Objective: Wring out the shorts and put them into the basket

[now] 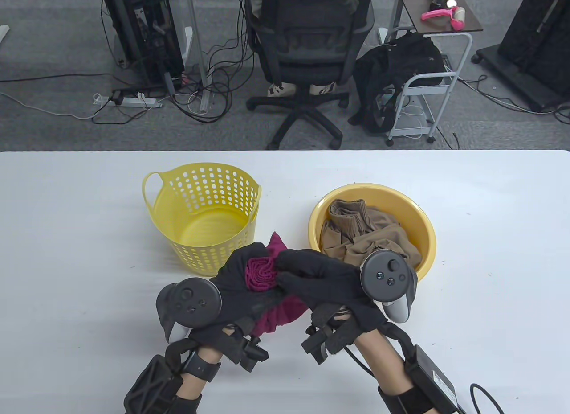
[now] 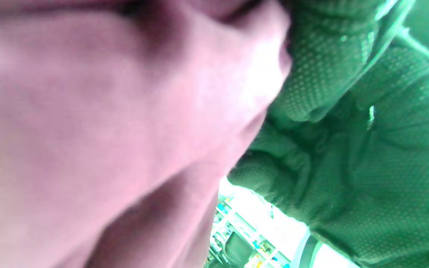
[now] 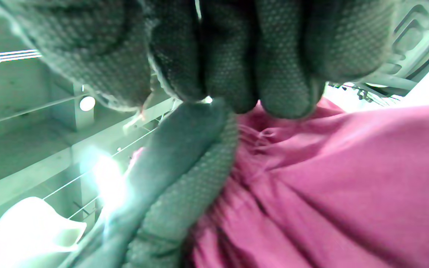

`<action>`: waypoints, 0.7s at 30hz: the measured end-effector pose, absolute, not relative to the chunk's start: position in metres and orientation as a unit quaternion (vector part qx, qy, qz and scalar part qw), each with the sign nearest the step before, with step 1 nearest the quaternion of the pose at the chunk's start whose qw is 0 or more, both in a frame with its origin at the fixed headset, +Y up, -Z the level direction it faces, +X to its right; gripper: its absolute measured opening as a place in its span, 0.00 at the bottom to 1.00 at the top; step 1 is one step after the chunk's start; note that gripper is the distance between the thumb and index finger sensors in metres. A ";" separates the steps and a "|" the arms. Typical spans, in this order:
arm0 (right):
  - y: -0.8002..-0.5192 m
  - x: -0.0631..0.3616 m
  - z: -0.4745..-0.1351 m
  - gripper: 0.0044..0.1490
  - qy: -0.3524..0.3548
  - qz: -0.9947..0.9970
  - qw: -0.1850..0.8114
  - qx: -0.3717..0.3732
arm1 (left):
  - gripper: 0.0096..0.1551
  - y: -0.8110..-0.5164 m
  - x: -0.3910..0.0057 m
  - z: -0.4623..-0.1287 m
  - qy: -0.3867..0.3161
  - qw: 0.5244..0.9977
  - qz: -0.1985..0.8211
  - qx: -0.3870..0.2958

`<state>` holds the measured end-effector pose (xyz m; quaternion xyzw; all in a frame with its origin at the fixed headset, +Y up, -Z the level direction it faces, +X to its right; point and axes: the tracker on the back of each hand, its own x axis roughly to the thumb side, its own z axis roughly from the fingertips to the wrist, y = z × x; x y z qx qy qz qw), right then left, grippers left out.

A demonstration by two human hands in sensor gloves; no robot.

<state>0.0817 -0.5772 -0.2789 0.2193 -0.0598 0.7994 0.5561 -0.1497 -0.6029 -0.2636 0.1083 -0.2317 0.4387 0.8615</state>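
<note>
Bunched magenta shorts are held above the table between both gloved hands. My left hand grips their left part, fingers curled round the cloth. My right hand grips the right part, with the fingers closed over the bundle. A loose end of the shorts hangs down between the wrists. In the left wrist view the shorts fill the frame beside the other glove. In the right wrist view the fingers curl onto the shorts. The yellow perforated basket stands just beyond my left hand.
A yellow basin at the right holds brown clothing. The white table extends on both sides. An office chair, a cart and cables stand on the floor beyond the far edge.
</note>
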 end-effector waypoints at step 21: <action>-0.624 0.116 -0.317 0.65 0.133 0.730 0.629 0.230 | 0.43 -0.588 -0.184 -0.267 -0.321 0.701 0.633 0.066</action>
